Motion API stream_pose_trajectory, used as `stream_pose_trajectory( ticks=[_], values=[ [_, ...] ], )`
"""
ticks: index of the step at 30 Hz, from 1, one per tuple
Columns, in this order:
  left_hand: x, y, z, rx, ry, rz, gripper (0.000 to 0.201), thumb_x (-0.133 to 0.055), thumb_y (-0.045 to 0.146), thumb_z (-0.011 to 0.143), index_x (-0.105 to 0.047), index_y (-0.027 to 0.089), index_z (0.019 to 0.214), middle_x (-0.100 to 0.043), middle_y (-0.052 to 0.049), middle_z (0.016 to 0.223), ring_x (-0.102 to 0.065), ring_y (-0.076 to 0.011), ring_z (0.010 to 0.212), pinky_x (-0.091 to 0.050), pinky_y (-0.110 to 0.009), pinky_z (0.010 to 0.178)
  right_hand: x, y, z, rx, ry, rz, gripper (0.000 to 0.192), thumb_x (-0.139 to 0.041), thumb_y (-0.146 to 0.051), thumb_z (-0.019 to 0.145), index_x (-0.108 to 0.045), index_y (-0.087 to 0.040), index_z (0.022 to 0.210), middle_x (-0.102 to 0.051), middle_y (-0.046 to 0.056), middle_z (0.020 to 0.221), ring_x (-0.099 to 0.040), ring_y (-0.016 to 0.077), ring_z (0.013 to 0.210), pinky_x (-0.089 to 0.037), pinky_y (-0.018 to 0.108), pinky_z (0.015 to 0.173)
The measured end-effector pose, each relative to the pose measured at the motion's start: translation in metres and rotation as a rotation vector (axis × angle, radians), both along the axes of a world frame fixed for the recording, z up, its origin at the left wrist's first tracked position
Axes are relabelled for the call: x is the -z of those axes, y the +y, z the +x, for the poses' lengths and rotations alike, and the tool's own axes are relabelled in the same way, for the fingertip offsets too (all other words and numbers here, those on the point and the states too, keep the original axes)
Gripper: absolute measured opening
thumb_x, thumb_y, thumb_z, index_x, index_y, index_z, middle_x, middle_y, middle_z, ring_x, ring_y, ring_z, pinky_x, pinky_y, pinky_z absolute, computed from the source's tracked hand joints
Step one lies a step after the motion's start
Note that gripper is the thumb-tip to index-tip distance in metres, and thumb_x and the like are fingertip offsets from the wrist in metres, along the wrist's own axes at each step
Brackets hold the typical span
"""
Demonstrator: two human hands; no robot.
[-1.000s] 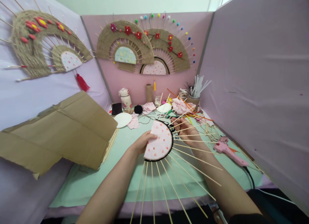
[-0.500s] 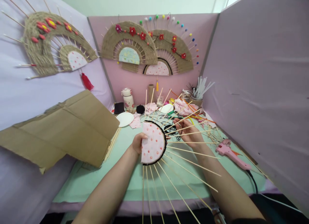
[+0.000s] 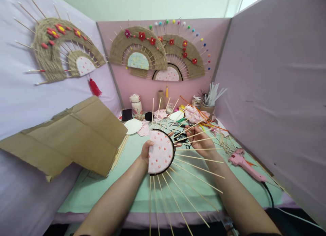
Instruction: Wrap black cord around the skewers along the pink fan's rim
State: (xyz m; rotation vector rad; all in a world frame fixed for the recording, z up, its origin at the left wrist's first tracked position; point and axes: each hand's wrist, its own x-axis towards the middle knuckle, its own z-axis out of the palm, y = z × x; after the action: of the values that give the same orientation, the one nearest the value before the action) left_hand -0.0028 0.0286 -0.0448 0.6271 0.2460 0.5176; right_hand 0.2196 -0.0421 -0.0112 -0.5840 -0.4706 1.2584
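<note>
Okay, left hand [image 3: 146, 151] grips the dotted half-disc [image 3: 161, 151] by its straight edge, long axis running up-down in my view. Sticks [image 3: 198, 167] fan out rightward; right hand [image 3: 201, 142] is farther, fingers curled near black cord [image 3: 180, 137], grip I can't tell.

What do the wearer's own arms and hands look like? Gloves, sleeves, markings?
Two bare human hands, left hand and right hand, with no gloves visible. Left forearm and right forearm are uncovered; a dark fabric sleeve edges in beside the right one. No watch, bracelet or markings visible.
</note>
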Motion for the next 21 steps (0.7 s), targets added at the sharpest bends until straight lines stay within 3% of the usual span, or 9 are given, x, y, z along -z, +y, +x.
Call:
stream_pose_trajectory(
  ticks=[5, 10, 15, 21],
  values=[
    [0.0, 0.0, 0.0, 0.023, -0.015, -0.04, 0.07, -0.053, 0.027, 0.056, -0.048, 0.007, 0.123, -0.062, -0.018, 0.11, -0.056, -0.0354, 0.104, -0.041, -0.046, 0.086, 0.0, -0.002, 0.006, -0.041, 0.011, 0.015, 0.003, -0.062, -0.02, 0.074, -0.06, -0.018, 0.073, -0.068, 0.0, 0.08, -0.064, 0.01, 0.066, -0.054, 0.02, 0.056],
    [-0.007, -0.001, 0.0, 0.015, -0.064, -0.059, 0.066, -0.051, 0.026, 0.06, -0.048, 0.006, 0.124, -0.062, -0.018, 0.11, -0.057, -0.0345, 0.102, -0.041, -0.045, 0.087, -0.007, -0.007, 0.023, -0.088, 0.025, 0.082, 0.014, -0.06, -0.024, 0.076, -0.053, -0.017, 0.066, -0.047, -0.006, 0.049, -0.04, 0.0031, 0.038, -0.037, 0.014, 0.037],
    [-0.013, 0.006, -0.004, 0.013, -0.11, -0.062, 0.062, -0.046, 0.025, 0.065, -0.048, 0.005, 0.123, -0.063, -0.018, 0.108, -0.058, -0.0338, 0.1, -0.042, -0.047, 0.085, -0.017, -0.015, 0.035, -0.013, -0.018, 0.178, 0.022, -0.06, -0.026, 0.077, -0.049, -0.017, 0.061, -0.035, -0.007, 0.045, -0.029, 0.0031, 0.035, -0.03, 0.016, 0.035],
    [-0.018, 0.008, -0.008, 0.061, -0.111, -0.025, 0.062, -0.043, 0.022, 0.067, -0.045, 0.004, 0.126, -0.065, -0.019, 0.103, -0.061, -0.0332, 0.094, -0.044, -0.05, 0.083, -0.021, -0.022, 0.03, 0.072, -0.134, 0.292, 0.022, -0.066, -0.03, 0.073, -0.052, -0.018, 0.062, -0.033, -0.007, 0.044, -0.028, 0.0043, 0.038, -0.027, 0.018, 0.037]
  ],
)
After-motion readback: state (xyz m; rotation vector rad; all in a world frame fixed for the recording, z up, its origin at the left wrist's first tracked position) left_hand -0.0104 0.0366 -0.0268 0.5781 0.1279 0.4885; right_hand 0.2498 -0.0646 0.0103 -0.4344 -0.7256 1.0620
